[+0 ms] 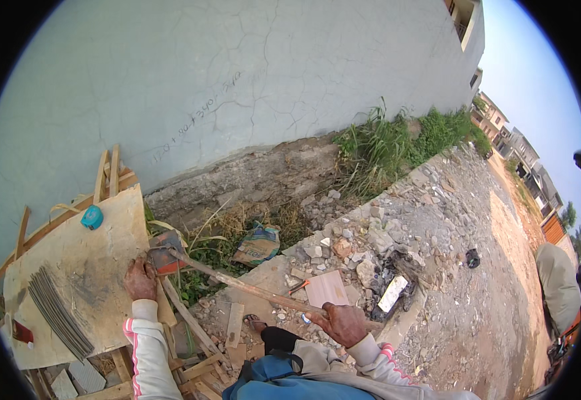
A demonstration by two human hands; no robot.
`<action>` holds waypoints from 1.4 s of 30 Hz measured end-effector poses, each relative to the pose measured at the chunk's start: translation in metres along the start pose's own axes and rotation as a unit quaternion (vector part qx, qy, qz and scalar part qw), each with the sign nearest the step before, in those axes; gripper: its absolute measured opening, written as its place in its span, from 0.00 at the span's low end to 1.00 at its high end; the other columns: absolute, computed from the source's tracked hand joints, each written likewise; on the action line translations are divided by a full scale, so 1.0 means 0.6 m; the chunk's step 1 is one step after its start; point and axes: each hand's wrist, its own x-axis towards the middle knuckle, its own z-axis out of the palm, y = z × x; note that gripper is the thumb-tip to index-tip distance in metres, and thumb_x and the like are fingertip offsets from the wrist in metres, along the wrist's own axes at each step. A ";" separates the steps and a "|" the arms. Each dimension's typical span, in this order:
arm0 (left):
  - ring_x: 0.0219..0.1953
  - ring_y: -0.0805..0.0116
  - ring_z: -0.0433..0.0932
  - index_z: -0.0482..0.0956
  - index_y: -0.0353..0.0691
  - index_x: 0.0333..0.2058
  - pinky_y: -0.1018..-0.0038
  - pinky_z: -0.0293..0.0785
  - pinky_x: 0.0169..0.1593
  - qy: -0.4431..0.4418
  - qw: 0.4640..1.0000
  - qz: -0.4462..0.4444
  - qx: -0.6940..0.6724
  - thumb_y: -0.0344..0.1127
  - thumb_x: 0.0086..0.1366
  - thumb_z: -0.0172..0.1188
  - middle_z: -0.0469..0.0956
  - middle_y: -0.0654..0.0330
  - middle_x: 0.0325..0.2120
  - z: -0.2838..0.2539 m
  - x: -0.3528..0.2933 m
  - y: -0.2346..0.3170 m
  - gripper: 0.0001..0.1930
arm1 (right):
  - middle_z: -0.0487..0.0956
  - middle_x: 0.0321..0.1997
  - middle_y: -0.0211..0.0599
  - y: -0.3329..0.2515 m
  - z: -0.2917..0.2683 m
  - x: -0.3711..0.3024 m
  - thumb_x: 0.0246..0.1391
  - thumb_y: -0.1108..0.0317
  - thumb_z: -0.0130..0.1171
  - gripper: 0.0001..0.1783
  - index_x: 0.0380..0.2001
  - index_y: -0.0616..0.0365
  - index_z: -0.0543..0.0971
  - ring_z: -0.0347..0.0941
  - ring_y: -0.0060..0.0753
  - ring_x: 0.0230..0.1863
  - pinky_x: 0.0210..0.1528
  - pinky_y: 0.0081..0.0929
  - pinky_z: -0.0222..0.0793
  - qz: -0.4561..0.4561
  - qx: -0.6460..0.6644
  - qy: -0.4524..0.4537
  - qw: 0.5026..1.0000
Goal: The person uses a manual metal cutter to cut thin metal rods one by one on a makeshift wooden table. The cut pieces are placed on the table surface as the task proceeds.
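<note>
My right hand [345, 325] is wrapped round the wooden handle [257, 288] of a long tool that looks like a shovel. The handle slants up and leftward to a worn grey and reddish blade [166, 252], at the edge of a plywood board [107, 260]. Beside that blade, my left hand [140, 279] rests at the board's right edge with its fingers curled; what they hold, if anything, is hidden. Several thin dark metal rods [57, 313] lie bundled on the board. A turquoise tape measure [92, 217] sits near its far edge.
Timber offcuts [200, 327] lie below the board. A torn sack [258, 245] and weeds fill the gap by the cracked wall [170, 87]. Rubble [430, 207] spreads to the right, with a pinkish tile [326, 291] and orange-handled pliers [298, 287] near my foot.
</note>
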 end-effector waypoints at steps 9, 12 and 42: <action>0.42 0.38 0.81 0.82 0.38 0.45 0.50 0.78 0.46 -0.049 0.998 -0.032 -0.008 0.31 0.65 0.61 0.81 0.44 0.41 -0.001 0.004 -0.012 0.11 | 0.85 0.35 0.54 0.034 0.058 0.088 0.62 0.36 0.58 0.32 0.52 0.54 0.81 0.83 0.60 0.39 0.44 0.53 0.77 -0.049 0.105 -0.214 0.970; 0.42 0.39 0.82 0.83 0.39 0.45 0.51 0.78 0.48 -0.034 0.998 -0.029 0.051 0.37 0.65 0.62 0.82 0.43 0.41 -0.001 -0.001 -0.009 0.13 | 0.84 0.37 0.59 -0.010 0.114 0.145 0.59 0.46 0.64 0.29 0.55 0.56 0.80 0.83 0.63 0.43 0.49 0.54 0.76 -0.083 0.200 -0.214 0.953; 0.42 0.44 0.84 0.85 0.43 0.42 0.53 0.78 0.48 -0.028 0.950 -0.304 -0.067 0.43 0.63 0.60 0.85 0.47 0.37 -0.014 0.004 0.077 0.14 | 0.72 0.23 0.23 -0.298 0.256 0.420 0.62 0.65 0.69 0.13 0.31 0.66 0.83 0.64 0.17 0.27 0.29 0.29 0.63 -0.187 0.555 -0.308 0.750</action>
